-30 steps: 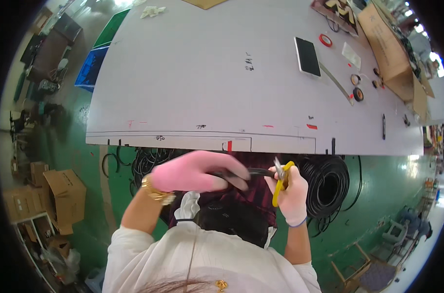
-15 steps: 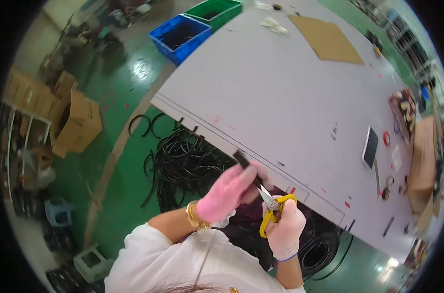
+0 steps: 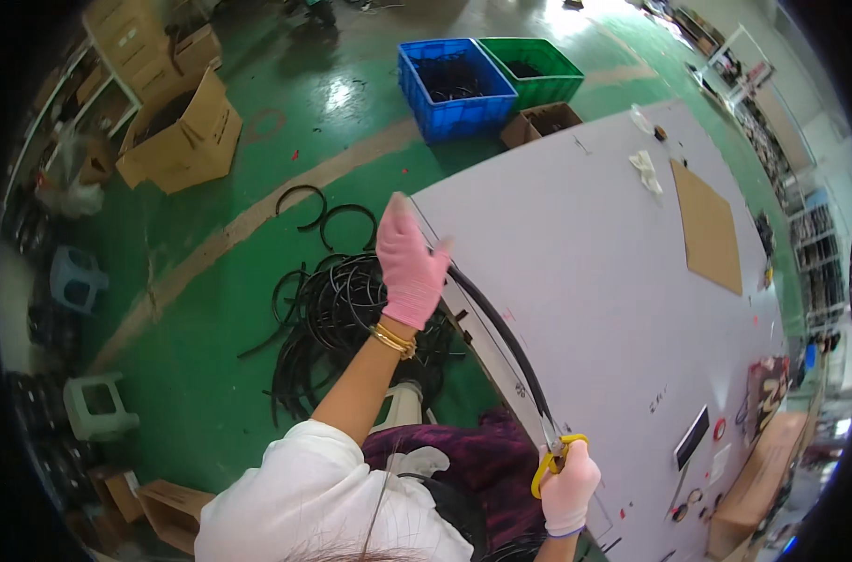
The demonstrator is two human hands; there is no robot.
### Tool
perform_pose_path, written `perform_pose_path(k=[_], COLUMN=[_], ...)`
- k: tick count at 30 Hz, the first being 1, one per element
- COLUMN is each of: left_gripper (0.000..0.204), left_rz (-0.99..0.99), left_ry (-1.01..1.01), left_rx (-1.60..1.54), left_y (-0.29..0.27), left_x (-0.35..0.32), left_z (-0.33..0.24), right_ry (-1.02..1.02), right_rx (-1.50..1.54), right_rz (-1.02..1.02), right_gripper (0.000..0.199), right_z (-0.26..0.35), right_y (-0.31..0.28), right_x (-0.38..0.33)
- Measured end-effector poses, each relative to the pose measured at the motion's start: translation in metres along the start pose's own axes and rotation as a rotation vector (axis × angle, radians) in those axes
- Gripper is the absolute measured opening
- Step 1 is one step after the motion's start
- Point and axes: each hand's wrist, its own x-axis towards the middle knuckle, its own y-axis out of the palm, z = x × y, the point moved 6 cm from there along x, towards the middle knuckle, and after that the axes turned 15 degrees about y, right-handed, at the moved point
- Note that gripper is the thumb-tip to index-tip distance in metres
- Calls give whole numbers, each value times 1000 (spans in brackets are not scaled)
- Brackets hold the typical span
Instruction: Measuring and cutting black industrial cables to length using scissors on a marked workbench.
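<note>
My right hand [image 3: 568, 489], in a pale pink glove, grips yellow-handled scissors [image 3: 555, 450] by their loops near the front table edge. The blades point away from me and meet the near end of a long black rubber strip [image 3: 503, 330]. Whether they cut into it cannot be made out. The strip curves along the table's left edge. My left hand [image 3: 412, 272], in a pink glove, is at the table's far left corner, fingers stretched out and thumb apart. The strip's far end is beside that hand, partly hidden by it.
Coiled black strips [image 3: 337, 304] lie heaped on the floor left of the table [image 3: 576, 244]. Beyond are a blue crate [image 3: 459, 114], a green crate [image 3: 538, 89] and an open carton [image 3: 187, 140]. Brown cardboard [image 3: 707, 225] and a phone-like device [image 3: 692, 436] lie on the tabletop.
My left hand has moved away from the scissors to the far left table corner, and its fingers have opened. The strip now stretches along the table edge. The view has shifted left.
</note>
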Motion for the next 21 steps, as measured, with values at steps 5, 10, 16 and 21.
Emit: perform_pose_path(k=[5,10,16,21], left_gripper=[26,27,46,45], left_rz=[626,597,690,665], left_ry=[288,358,508,516], left_rx=[-307,-573,-631,-693], left_y=[24,26,38,41], left_x=[-3,0,19,29], left_z=[-41,-32,-12,-8], right_ry=[-19,-15,52,60], right_rx=[28,72,140,196], right_rz=[27,89,214,260], right_gripper=[29,29,31,32], right_z=[11,18,22,24], right_y=[15,27,27,23], right_x=[9,14,25,32])
